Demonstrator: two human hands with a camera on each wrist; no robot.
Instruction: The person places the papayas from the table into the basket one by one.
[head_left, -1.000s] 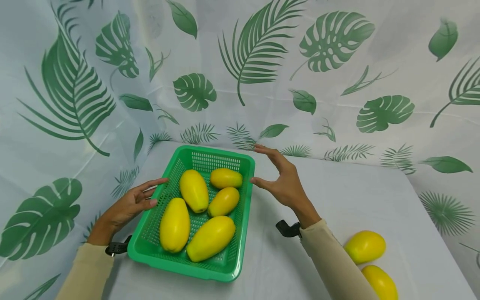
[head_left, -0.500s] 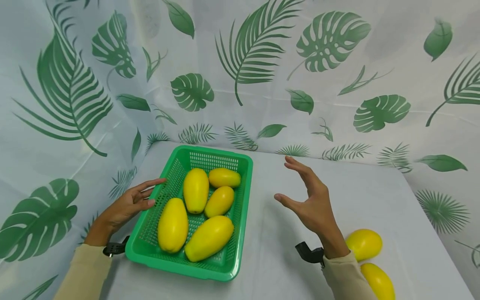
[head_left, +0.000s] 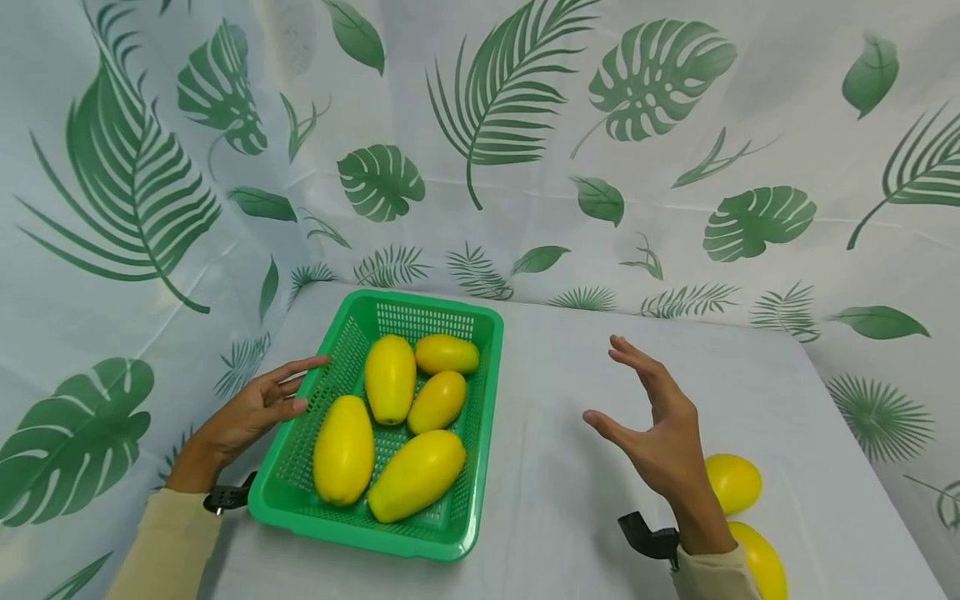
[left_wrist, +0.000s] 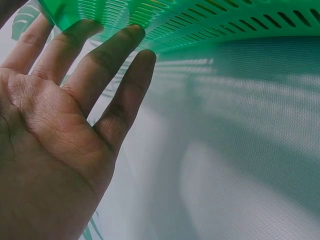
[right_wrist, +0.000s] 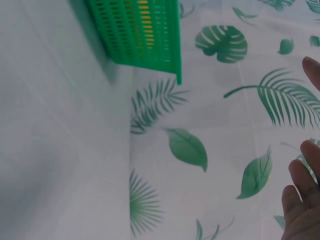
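Observation:
A green perforated plastic basket (head_left: 489, 417) holds several yellow, oblong papayas (head_left: 390, 379) of differing sizes. My left hand (head_left: 255, 408) is at the basket's left side, its fingers loosely extended and touching or very near the rim. In the left wrist view, the spread fingers of the left hand (left_wrist: 55, 130) lie against or just beside the slotted wall (left_wrist: 225, 22). To the right of the basket, my right hand (head_left: 663, 433) hovers with thumb and fingers apart, holding nothing. Beyond it lie two more yellow papayas (head_left: 735, 485), partly hidden by the right hand and arm.
A white cloth covers the table (head_left: 547, 500). Behind and to the left rises a white curtain (head_left: 525, 225) printed with green leaves, close to the basket's far end. The table's right edge slopes down toward the lower right.
My right hand has moved away from the basket's right rim, to the right and nearer the two loose papayas. A papaya in the basket has shifted slightly upright. The left hand stays by the rim.

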